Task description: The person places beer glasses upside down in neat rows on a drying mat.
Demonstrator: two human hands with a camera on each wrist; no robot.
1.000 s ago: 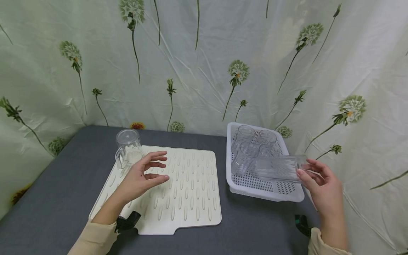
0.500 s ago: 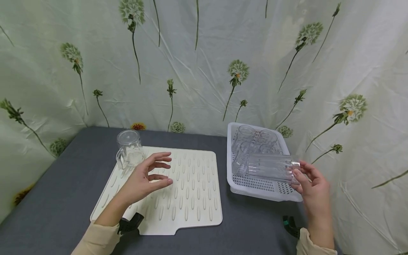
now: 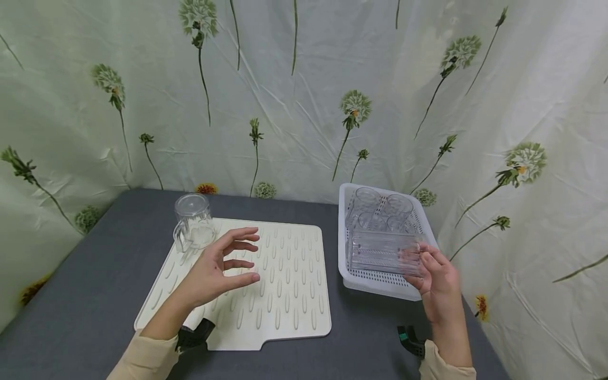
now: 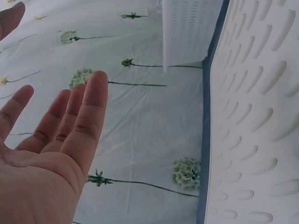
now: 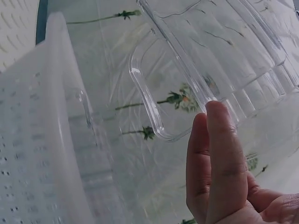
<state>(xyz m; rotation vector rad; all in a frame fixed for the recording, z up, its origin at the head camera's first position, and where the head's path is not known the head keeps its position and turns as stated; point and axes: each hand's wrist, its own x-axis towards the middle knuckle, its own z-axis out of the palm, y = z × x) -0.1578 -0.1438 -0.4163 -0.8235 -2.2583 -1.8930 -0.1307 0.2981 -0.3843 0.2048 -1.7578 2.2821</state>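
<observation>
L hand [image 3: 216, 266] half open over the white mat [image 3: 285, 322], nothing in it. R hand [image 3: 439, 279] grips a sideways glass mug [image 3: 387, 252] by one end, further left above the basket [image 3: 375, 285] vs a sec ago, so prob mid-transfer imo.

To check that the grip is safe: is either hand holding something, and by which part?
The right hand holds a clear glass mug by one end, apparently its base, not the handle; the left hand holds nothing.
</observation>
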